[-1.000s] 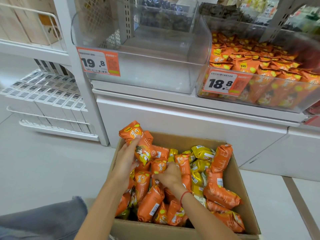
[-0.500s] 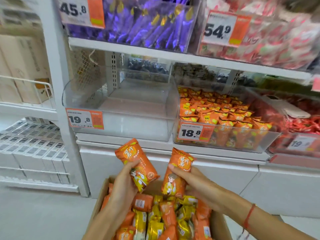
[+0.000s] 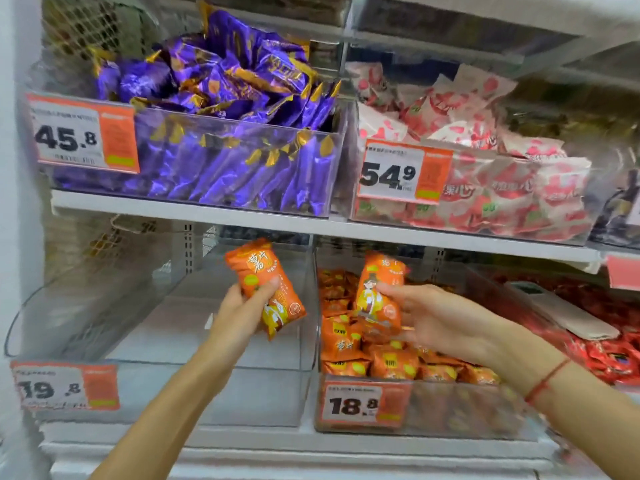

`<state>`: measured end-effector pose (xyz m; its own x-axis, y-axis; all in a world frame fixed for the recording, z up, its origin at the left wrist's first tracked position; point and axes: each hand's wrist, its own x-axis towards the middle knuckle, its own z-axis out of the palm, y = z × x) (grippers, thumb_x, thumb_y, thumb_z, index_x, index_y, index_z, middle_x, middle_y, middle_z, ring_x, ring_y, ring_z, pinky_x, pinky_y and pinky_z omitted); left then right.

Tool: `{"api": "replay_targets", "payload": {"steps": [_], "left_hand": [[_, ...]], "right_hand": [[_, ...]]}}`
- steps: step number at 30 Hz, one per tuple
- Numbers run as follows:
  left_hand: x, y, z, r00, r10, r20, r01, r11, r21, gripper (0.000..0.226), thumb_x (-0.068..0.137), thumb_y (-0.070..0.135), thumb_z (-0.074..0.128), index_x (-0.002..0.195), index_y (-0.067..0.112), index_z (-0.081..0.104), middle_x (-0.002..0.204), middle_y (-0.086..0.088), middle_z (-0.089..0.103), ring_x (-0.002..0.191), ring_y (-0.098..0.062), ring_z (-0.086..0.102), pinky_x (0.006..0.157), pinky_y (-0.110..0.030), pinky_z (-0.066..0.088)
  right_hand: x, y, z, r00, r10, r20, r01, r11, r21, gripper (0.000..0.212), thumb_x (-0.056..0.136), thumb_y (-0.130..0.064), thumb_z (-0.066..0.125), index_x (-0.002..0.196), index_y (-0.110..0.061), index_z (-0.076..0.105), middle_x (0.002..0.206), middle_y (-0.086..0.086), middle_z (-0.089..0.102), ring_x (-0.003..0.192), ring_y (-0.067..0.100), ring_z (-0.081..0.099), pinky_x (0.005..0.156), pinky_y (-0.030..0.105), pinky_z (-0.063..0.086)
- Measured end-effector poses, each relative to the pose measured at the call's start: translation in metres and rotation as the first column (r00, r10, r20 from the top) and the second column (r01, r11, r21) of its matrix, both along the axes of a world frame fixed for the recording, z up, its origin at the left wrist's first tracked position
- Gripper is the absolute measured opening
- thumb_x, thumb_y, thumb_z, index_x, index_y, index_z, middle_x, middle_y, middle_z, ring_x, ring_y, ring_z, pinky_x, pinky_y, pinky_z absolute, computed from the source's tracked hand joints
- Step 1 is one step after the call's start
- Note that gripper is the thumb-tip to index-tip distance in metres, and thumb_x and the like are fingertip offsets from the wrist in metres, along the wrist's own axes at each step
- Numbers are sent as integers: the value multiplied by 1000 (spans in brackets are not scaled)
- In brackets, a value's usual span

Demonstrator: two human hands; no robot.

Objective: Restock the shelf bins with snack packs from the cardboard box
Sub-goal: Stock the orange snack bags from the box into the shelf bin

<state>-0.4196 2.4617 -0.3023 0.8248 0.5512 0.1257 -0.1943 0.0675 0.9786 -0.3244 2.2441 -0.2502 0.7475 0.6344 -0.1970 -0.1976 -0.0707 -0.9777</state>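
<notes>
Both hands are gripping one orange snack pack each, raised in front of the lower shelf row. The left hand point(image 3: 239, 313) is pinching its orange snack pack point(image 3: 265, 287) w/ thumb across the front and fingers behind; the pack is tilting, top corner leaning left, and hanging over the mouth of the clear empty bin point(image 3: 166, 393) tagged 19.8. The right hand point(image 3: 433, 318) is clasping the second orange pack point(image 3: 379, 296) nearly upright, printed face toward the camera, above the half-full bin point(image 3: 450, 407) tagged 18.8, where matching orange packs point(image 3: 346, 344) are lying in loose layers.

Probably one pack per hand because they're puffy and slippery; a side grip keeps the labels visible so the product can be matched to the tags. The right pack is going where identical stock already sits, which looks like the obvious home. The left one is less clear: same colour and print, yet it's sitting over the empty bin, so I can't tell whether it's meant for there or is just passing across.

Up top, the bin of purple-wrapped packs point(image 3: 221, 98) and the bin of red-and-white packs point(image 3: 467, 133) are heaped, needing nothing. The cardboard box isn't in view.

Next is prob. a reach over the front lip and a drop; the low front walls make that easy.
</notes>
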Motion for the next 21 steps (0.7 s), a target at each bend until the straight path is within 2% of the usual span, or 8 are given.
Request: {"api": "replay_targets", "payload": {"steps": [2, 5, 8, 10, 14, 16, 18, 21], "left_hand": [[17, 6, -4, 999, -2, -34, 1, 1000, -9, 31, 92, 30, 59, 119, 16, 55, 108, -4, 68, 92, -15, 66, 72, -26, 52], [30, 12, -12, 996, -40, -76, 38, 999, -27, 34, 91, 31, 61, 120, 14, 56, 112, -9, 69, 99, -22, 67, 86, -36, 52], [31, 16, -17, 993, -103, -64, 100, 994, -43, 29, 92, 28, 59, 117, 14, 58, 102, -4, 71, 76, -9, 70, 70, -24, 58], [29, 16, -18, 989, -129, -73, 127, 991, -30, 30, 93, 28, 58, 119, 12, 58, 103, -3, 72, 74, -7, 70, 66, -22, 58], [29, 16, -18, 985, -144, -95, 144, 990, -6, 30, 93, 29, 58, 119, 15, 60, 110, -6, 72, 95, -19, 69, 90, -35, 52], [31, 18, -19, 987, -137, -86, 137, 991, -10, 21, 92, 30, 59, 109, 19, 63, 102, -2, 74, 86, -15, 70, 88, -37, 52], [33, 19, -21, 987, -138, -77, 138, 990, -15, 15, 92, 30, 59, 104, 21, 63, 90, 4, 75, 76, -9, 71, 78, -32, 54], [34, 20, -23, 986, -145, -78, 145, 989, -14, 18, 92, 31, 59, 107, 21, 63, 93, 5, 75, 79, -8, 71, 76, -28, 54]], "right_hand": [[37, 24, -6, 985, -121, 122, 126, 992, -30, 54, 72, -24, 75, 117, -1, 59, 102, 9, 72, 89, 17, 68, 84, 29, 53], [79, 58, -15, 952, -217, 217, 230, 972, -38, 42, 79, -18, 73, 119, -11, 64, 119, 3, 66, 105, 13, 60, 95, 32, 45], [107, 86, -23, 915, -224, 336, 271, 957, -99, 34, 83, -21, 71, 116, -17, 63, 120, -1, 64, 97, 12, 59, 94, 30, 46], [117, 101, -30, 893, -203, 402, 277, 951, -136, 46, 84, -25, 71, 127, -15, 57, 129, 0, 60, 112, 16, 57, 93, 26, 45], [127, 114, -48, 843, -205, 497, 323, 932, -164, 55, 85, -28, 70, 134, -12, 51, 139, 5, 52, 126, 19, 48, 92, 19, 35], [130, 118, -51, 824, -163, 543, 323, 922, -213, 55, 86, -32, 68, 135, -12, 51, 140, 5, 51, 127, 20, 48, 95, 20, 36], [133, 121, -51, 743, -170, 647, 393, 894, -215, 50, 83, -32, 72, 126, -11, 59, 131, 8, 59, 118, 21, 57, 97, 25, 43], [136, 128, -53, 618, -172, 767, 509, 832, -223, 47, 80, -35, 74, 118, -9, 65, 123, 11, 65, 112, 23, 61, 96, 32, 48]]}}
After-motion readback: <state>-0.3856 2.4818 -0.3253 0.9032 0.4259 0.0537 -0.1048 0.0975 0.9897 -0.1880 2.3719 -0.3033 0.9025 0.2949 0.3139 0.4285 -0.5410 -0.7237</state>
